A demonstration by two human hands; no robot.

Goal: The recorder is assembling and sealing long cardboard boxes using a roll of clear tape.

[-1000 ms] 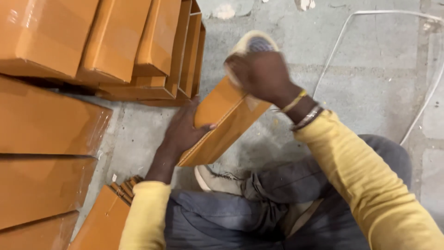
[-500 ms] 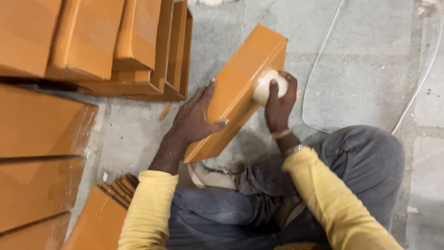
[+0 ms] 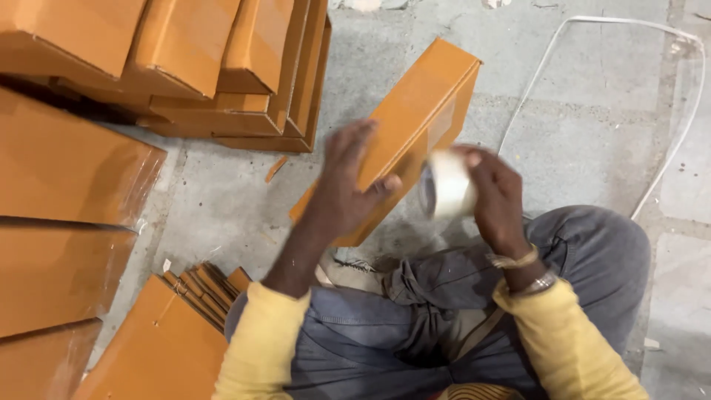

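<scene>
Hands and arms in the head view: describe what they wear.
Both arms wear long yellow sleeves. The left hand is bare, with nothing at its wrist. The right hand is bare too, with a pale band and a metallic bracelet at the wrist.
</scene>
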